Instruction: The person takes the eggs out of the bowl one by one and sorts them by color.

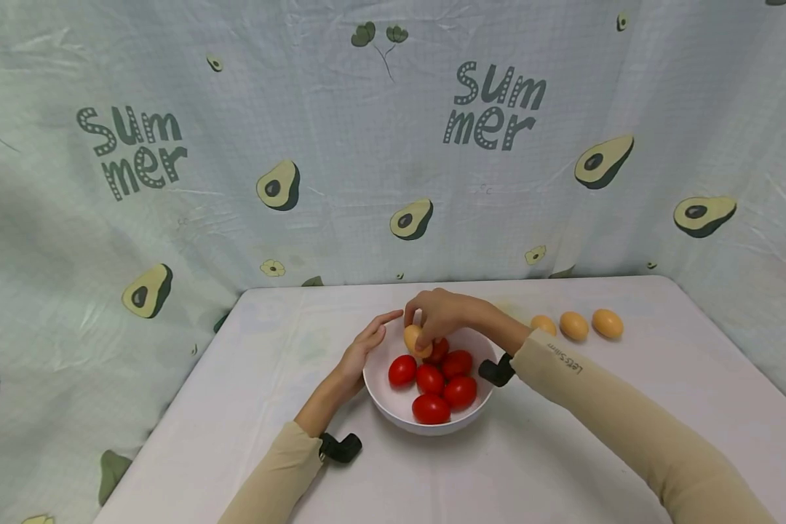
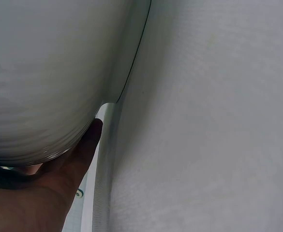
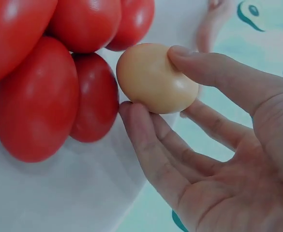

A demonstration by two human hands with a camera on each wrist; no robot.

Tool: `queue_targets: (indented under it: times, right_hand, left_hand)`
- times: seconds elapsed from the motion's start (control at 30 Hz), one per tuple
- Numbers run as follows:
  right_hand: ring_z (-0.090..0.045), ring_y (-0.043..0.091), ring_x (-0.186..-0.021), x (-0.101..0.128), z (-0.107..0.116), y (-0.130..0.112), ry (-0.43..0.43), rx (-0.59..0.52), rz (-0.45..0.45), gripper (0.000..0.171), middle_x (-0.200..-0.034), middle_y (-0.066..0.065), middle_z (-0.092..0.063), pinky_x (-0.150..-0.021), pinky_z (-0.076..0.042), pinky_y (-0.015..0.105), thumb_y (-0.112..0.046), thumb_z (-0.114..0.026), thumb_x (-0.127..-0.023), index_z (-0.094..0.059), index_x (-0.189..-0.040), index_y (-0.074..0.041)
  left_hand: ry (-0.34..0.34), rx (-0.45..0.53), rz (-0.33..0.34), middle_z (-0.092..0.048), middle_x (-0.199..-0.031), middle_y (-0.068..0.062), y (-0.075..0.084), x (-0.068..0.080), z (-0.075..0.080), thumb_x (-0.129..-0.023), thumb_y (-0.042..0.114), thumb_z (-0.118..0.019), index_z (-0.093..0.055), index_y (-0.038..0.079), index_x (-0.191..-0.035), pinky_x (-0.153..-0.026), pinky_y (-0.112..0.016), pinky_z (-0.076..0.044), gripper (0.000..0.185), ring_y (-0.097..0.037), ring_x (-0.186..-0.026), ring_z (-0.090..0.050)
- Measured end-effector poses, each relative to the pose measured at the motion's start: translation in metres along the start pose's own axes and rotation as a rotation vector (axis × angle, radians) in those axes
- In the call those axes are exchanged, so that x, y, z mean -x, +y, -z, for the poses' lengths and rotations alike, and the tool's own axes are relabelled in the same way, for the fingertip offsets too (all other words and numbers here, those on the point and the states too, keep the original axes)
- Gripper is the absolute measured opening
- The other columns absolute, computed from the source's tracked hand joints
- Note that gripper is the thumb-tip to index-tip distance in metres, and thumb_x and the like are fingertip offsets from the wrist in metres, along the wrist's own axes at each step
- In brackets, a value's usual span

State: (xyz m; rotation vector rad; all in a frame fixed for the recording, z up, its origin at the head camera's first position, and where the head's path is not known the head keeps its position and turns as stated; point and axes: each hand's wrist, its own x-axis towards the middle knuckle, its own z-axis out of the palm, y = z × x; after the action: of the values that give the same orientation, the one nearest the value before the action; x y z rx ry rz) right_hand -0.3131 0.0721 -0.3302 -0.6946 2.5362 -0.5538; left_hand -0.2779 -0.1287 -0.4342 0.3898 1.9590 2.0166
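A white bowl point(image 1: 393, 404) on the table holds several red eggs point(image 1: 430, 380). My right hand point(image 1: 440, 314) reaches over the bowl's far side and pinches a tan egg point(image 1: 414, 339) between thumb and fingers. The right wrist view shows that tan egg point(image 3: 156, 79) held just above the bowl's inside, touching a red egg point(image 3: 95, 99). My left hand point(image 1: 363, 349) rests with straight fingers against the bowl's left outer wall point(image 2: 49, 82). In the left wrist view my left hand's thumb point(image 2: 85, 145) presses that wall.
Three more tan eggs point(image 1: 574, 325) lie in a row on the white table point(image 1: 563, 451) to the right of the bowl. An avocado-print cloth point(image 1: 367, 145) hangs behind and at both sides.
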Motion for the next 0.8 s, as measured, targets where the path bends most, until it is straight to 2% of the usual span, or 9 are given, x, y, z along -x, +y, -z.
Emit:
queue_targets:
  times: [0.13, 0.27, 0.4, 0.6, 0.8]
  right_hand:
    - [-0.066, 0.022, -0.098, 0.006, 0.005, 0.003, -0.008, -0.051, 0.013, 0.033, -0.115, 0.008, -0.07, -0.083, -0.062, 0.034, -0.017, -0.081, -0.085, -0.071, -0.116, -0.02]
    - [-0.07, 0.023, -0.092, 0.014, 0.011, 0.007, -0.01, -0.108, 0.034, 0.037, -0.117, 0.013, -0.07, -0.085, -0.063, 0.038, -0.013, -0.079, -0.086, -0.069, -0.122, -0.016]
    - [-0.068, 0.023, -0.099, 0.024, 0.018, 0.013, 0.022, -0.104, 0.076, 0.04, -0.12, 0.013, -0.069, -0.085, -0.063, 0.039, -0.016, -0.078, -0.085, -0.068, -0.124, -0.016]
    - [-0.068, 0.027, -0.107, 0.047, 0.033, 0.028, 0.078, -0.15, 0.117, 0.041, -0.119, 0.011, -0.071, -0.088, -0.06, 0.04, -0.02, -0.078, -0.086, -0.068, -0.126, -0.016]
    - [-0.069, 0.026, -0.109, 0.072, 0.044, 0.051, 0.134, -0.226, 0.126, 0.044, -0.12, 0.011, -0.072, -0.094, -0.058, 0.043, -0.023, -0.077, -0.09, -0.067, -0.132, -0.017]
  left_hand:
    - [0.001, -0.01, 0.0, -0.024, -0.171, -0.011, 0.0, 0.001, 0.0, -0.113, 0.028, -0.025, -0.037, 0.015, -0.159, -0.129, -0.053, -0.022, 0.05, -0.033, -0.158, -0.024]
    - [-0.004, -0.029, 0.0, -0.026, -0.17, -0.011, 0.0, 0.001, 0.0, -0.113, 0.027, -0.024, -0.035, 0.014, -0.16, -0.126, -0.048, -0.03, 0.051, -0.033, -0.154, -0.032]
    - [0.0, -0.036, 0.01, -0.031, -0.168, -0.01, 0.0, 0.002, 0.0, -0.113, 0.029, -0.024, -0.036, 0.016, -0.161, -0.124, -0.042, -0.034, 0.051, -0.031, -0.151, -0.038]
    - [0.001, -0.032, 0.0, -0.036, -0.166, -0.009, 0.0, 0.002, 0.001, -0.112, 0.03, -0.027, -0.037, 0.019, -0.16, -0.126, -0.045, -0.031, 0.051, -0.03, -0.15, -0.04]
    - [-0.015, -0.017, -0.033, -0.031, -0.169, -0.006, -0.002, 0.002, 0.0, -0.112, 0.027, -0.026, -0.035, 0.016, -0.161, -0.129, -0.048, -0.023, 0.051, -0.03, -0.154, -0.033]
